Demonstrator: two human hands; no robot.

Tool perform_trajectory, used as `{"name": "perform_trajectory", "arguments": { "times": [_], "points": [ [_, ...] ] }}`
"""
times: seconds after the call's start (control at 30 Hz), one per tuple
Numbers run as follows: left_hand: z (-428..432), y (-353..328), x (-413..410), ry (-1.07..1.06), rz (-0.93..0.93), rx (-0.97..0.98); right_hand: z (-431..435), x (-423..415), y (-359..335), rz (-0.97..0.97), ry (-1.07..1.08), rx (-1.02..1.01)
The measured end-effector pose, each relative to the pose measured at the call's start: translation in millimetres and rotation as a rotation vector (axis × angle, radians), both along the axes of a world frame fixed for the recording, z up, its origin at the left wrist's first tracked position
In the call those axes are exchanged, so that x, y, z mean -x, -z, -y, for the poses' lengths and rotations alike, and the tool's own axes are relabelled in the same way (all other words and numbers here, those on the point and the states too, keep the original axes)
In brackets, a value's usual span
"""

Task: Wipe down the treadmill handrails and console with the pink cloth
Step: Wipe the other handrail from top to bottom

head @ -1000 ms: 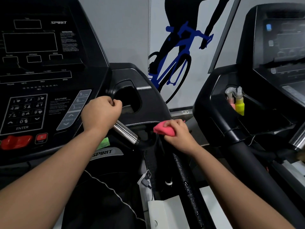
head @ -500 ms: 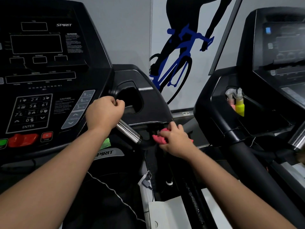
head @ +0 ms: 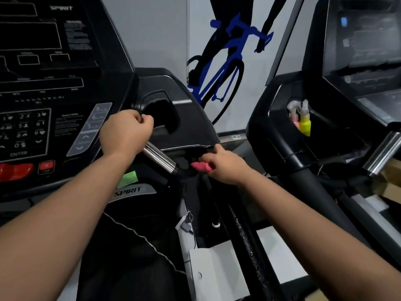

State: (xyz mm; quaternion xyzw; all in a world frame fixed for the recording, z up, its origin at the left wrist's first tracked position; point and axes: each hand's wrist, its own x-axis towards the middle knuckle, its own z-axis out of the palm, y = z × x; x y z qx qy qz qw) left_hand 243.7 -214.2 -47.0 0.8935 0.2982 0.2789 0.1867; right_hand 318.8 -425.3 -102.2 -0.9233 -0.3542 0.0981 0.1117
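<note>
My left hand (head: 125, 133) is clenched round the chrome grip (head: 160, 158); my right hand (head: 225, 166) pinches the pink cloth (head: 200, 166) against the top of the right handrail (head: 245, 235), mid-wipe, I judge. Next, draw it down the rail. The neighbouring treadmill's pocket (head: 325, 129) holds a yellow bottle (head: 304, 126) and a pink bottle (head: 294, 122)

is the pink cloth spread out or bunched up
Bunched up: the pink cloth is a small wad gripped in the right hand.
</note>
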Motion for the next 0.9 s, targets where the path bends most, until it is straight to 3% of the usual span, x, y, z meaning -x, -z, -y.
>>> {"name": "perform_trajectory", "arguments": {
  "times": [0.07, 0.1, 0.17, 0.23, 0.37, 0.53, 0.7, 0.9],
  "points": [
    [-0.2, 0.7, 0.4, 0.003, -0.001, 0.001, 10.3, 2.4, -5.0, -0.055, -0.062, 0.071],
    [-0.4, 0.8, 0.4, 0.005, 0.0, 0.0, 18.2, -0.2, -4.8, -0.159, -0.082, 0.014],
    [-1.1, 1.1, -0.2, 0.012, 0.001, -0.006, 34.3, -7.4, -6.2, -0.486, -0.044, -0.248],
    [-2.2, 1.4, -0.8, 0.015, 0.002, -0.019, 44.7, -21.2, 3.2, -0.659, 0.075, -0.514],
    [-1.9, 2.8, -0.7, 0.024, 0.006, -0.03, 39.0, -30.1, 32.3, -0.631, 0.342, -0.682],
    [-2.3, 3.2, -0.3, 0.04, 0.012, -0.035, 43.6, 3.9, 36.9, -0.438, 0.268, -0.811],
    [-0.9, 4.0, -0.8, 0.037, 0.019, -0.034, 56.5, -5.5, 48.7, -0.518, 0.332, -0.786],
    [1.3, 1.2, 0.8, 0.035, 0.018, -0.004, 18.5, -23.6, 27.5, -0.426, 0.299, -0.862]
  ]
}}
